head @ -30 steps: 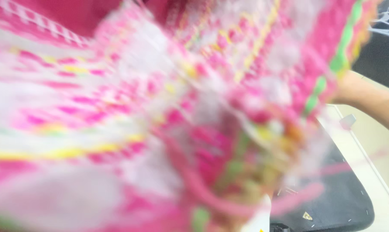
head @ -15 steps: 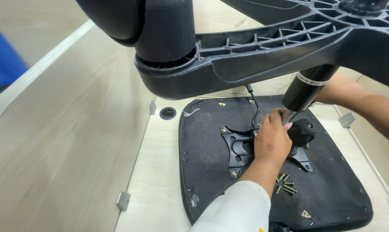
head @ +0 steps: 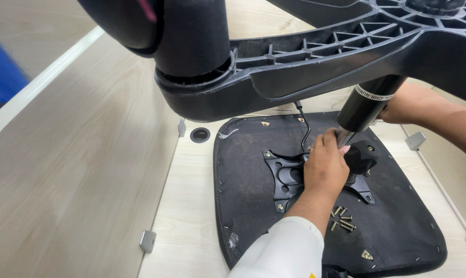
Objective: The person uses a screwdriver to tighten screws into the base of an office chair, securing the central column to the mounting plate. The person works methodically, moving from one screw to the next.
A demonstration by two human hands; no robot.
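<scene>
Pink blur's gone and little has shifted since half a second ago: your left hand [head: 324, 166] still sits curled on the mechanism plate [head: 287, 177] at the foot of the gas cylinder [head: 369, 103], grip clenched there. Your right hand is hidden behind the cylinder, so I can't tell its grip. One seat pan [head: 397, 226] lies underside-up on the desk [head: 186, 226]. One chair base [head: 315, 56] hangs overhead. Screws [head: 342, 219] beside your wrist: six, maybe seven.
</scene>
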